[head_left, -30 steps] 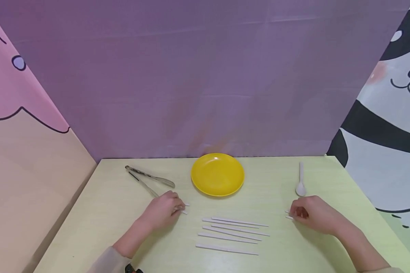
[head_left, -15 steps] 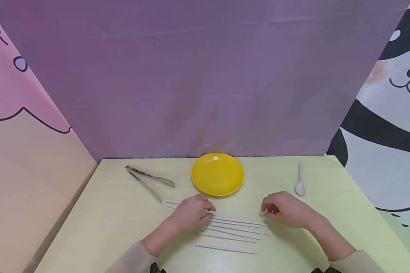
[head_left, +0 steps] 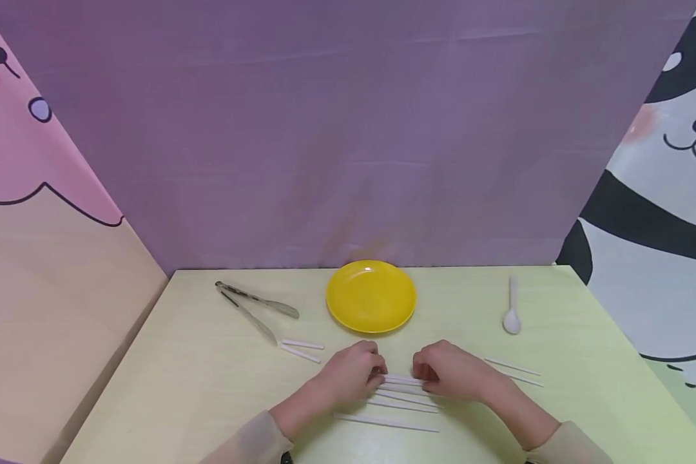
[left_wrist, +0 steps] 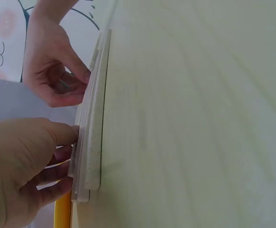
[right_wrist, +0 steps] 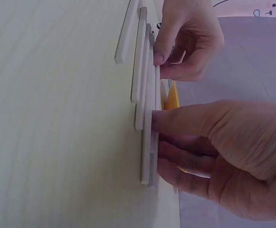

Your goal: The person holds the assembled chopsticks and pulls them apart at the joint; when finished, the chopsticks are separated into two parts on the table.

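Several whitish chopsticks lie side by side mid-table, the nearest chopstick (head_left: 385,423) a little apart. My left hand (head_left: 348,374) and right hand (head_left: 452,370) are close together over the far side of the row, both at the farthest chopstick (head_left: 403,379). In the left wrist view, my left hand (left_wrist: 24,166) has its thumb on the near side and its fingers beyond the chopsticks (left_wrist: 98,118). The right wrist view has my right hand (right_wrist: 238,147) pinching likewise. Fingers partly hide the chopstick.
A yellow plate (head_left: 371,296) stands at the back middle. Metal tongs (head_left: 281,309) lie spread at left, beside two shorter white sticks (head_left: 303,344). A pale spoon (head_left: 512,322) lies at right, behind two thin white sticks (head_left: 513,367).
Both hands have let go of the short sticks at left and right and moved inward to the chopstick row. Those sticks now lie on the table; plate, tongs and spoon stay put.
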### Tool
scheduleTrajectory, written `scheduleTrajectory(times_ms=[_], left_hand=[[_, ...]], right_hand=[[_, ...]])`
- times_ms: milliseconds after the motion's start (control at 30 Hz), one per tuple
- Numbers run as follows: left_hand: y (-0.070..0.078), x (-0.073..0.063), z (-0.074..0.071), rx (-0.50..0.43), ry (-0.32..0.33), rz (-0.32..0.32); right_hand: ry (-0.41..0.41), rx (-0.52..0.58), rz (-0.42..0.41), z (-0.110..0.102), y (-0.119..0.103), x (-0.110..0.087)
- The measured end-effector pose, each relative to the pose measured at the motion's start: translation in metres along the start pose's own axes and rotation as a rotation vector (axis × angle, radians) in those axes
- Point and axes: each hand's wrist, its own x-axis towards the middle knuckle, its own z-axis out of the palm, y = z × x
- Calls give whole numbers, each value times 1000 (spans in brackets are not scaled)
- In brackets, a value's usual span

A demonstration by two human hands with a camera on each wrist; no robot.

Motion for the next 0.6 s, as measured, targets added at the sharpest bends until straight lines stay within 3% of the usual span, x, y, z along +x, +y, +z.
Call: scheduleTrajectory(times_ms=[300,600], left_hand=[[0,1,2,11,20,47],[3,-2,-17,-55,58,91]], right_hand=[[38,-43,-41,-4,-7,2],[26,95,-113,-14,-29,0]])
